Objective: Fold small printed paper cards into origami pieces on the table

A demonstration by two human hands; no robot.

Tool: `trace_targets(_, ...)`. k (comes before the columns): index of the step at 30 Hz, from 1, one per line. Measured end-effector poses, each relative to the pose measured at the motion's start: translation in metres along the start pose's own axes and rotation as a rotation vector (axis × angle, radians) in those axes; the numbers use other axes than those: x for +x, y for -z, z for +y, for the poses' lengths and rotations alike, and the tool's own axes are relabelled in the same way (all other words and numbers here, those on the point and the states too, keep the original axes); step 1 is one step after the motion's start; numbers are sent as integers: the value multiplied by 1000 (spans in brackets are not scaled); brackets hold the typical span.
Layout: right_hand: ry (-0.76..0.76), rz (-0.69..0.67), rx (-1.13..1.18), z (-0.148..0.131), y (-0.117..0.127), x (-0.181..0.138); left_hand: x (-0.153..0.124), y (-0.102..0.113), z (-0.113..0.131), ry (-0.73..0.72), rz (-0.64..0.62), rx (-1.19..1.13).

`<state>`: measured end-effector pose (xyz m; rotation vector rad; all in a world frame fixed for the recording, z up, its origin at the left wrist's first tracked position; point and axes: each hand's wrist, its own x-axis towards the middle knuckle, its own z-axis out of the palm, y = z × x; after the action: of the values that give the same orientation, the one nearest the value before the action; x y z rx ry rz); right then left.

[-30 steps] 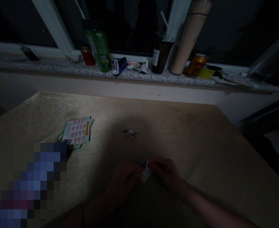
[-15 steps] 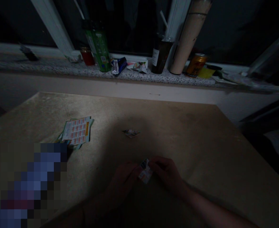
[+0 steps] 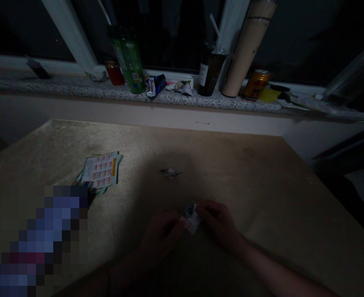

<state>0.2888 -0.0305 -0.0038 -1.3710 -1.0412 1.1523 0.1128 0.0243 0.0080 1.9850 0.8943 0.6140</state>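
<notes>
In dim light, my left hand and my right hand meet near the front of a tan table. Both pinch a small folded piece of printed paper between their fingertips, just above the tabletop. Another small folded paper piece lies on the table a little beyond my hands. A stack of printed sheets with red and green print lies to the left.
A granite window sill runs behind the table. It holds a green bottle, a red jar, a dark cup with a straw, a tall beige tube, an orange can and wrappers.
Both hands have shifted slightly away from me with the folded paper, which has turned a little between the fingertips. Nothing else on the table has moved.
</notes>
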Motion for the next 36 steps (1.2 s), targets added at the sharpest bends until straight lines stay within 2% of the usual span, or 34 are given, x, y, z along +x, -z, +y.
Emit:
trace_targets(16, -12, -40, 3, 1, -1, 0, -4, 0, 1, -75, -41, 35)
trace_targets(20, -28, -72, 12, 0, -2, -1, -2, 1, 2, -95, -124, -28)
trace_targets(22, -27, -80, 9, 0, -2, -1, 0, 1, 0, -69, -172, -31)
trace_targets(25, -29, -76, 18, 0, -3, -1, -1, -1, -2, 2, -176, -20)
trace_targets(32, -57, -85, 43, -2, -4, -3, -2, -1, 0, -28, -195, -4)
trace_targets(36, -62, -84, 49, 0, -5, -4, 1, 0, -1, 23, -202, -34)
